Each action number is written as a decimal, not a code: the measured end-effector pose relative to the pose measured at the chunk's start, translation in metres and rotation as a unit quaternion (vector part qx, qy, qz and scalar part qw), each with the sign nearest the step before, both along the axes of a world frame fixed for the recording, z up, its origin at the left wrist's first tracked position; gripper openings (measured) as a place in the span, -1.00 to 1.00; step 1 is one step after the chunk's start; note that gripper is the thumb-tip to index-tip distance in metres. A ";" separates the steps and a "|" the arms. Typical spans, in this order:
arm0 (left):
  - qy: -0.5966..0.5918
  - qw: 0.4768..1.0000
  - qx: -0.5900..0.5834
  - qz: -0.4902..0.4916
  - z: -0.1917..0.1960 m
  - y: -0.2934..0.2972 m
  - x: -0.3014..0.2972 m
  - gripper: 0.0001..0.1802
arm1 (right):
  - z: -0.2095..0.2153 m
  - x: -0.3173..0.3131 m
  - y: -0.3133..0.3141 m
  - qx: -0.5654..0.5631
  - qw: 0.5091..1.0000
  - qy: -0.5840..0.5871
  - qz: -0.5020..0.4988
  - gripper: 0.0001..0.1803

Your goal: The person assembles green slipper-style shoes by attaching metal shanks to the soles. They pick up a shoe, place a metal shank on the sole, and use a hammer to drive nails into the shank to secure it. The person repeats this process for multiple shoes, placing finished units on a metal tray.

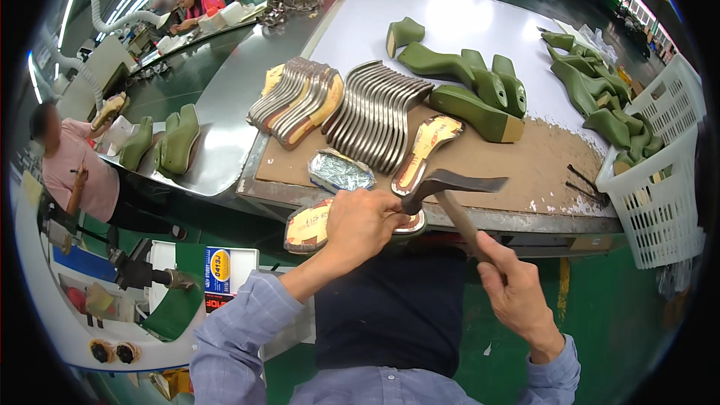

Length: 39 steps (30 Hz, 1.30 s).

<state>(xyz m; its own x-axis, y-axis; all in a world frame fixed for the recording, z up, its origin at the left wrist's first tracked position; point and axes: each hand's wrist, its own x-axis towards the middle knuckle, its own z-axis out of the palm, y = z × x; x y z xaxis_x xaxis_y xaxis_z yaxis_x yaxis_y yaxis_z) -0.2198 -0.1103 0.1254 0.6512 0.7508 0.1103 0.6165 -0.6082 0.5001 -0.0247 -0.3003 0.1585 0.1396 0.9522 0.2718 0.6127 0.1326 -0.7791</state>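
My right hand is wrapped round the wooden handle of a hammer. Its dark metal head hangs just over the fingers of my left hand. At the table's front edge, that left hand grips a shoe insole, pale yellow with a brown rim, which lies sole side up. A sliver of green, seemingly a shoe last, shows beneath its right end; my hand covers the middle. Whether a nail is between my left fingertips cannot be made out. Close beyond my hand sits an open packet of small metal nails.
Past the packet stand rows of curved insoles and one loose insole. Several green shoe lasts lie behind them, more at right. A white plastic basket stands at the right edge. A co-worker is at left.
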 end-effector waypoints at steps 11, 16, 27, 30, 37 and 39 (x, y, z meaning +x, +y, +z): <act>0.102 0.987 0.102 -0.072 -0.004 0.013 -0.032 -0.36 | -0.045 0.020 -0.027 -0.028 0.983 0.155 -0.094 -0.42; 0.083 0.991 0.076 -0.076 -0.003 0.011 -0.024 -0.40 | -0.047 0.021 -0.028 0.000 0.993 0.086 -0.085 -0.45; 0.110 0.989 0.070 -0.074 -0.003 0.008 -0.024 -0.39 | 0.008 0.023 -0.019 0.190 0.981 0.025 -0.039 -0.47; 0.108 0.989 0.073 -0.075 -0.002 0.008 -0.023 -0.38 | 0.003 0.019 -0.006 0.159 0.985 -0.057 -0.034 -0.48; 0.113 0.988 0.085 -0.068 -0.007 0.007 -0.027 -0.37 | 0.052 0.022 0.009 0.110 0.984 -0.119 -0.069 -0.63; 0.115 0.988 0.081 -0.067 -0.011 0.007 -0.029 -0.37 | 0.039 0.029 0.001 0.256 0.957 0.001 -0.138 -0.58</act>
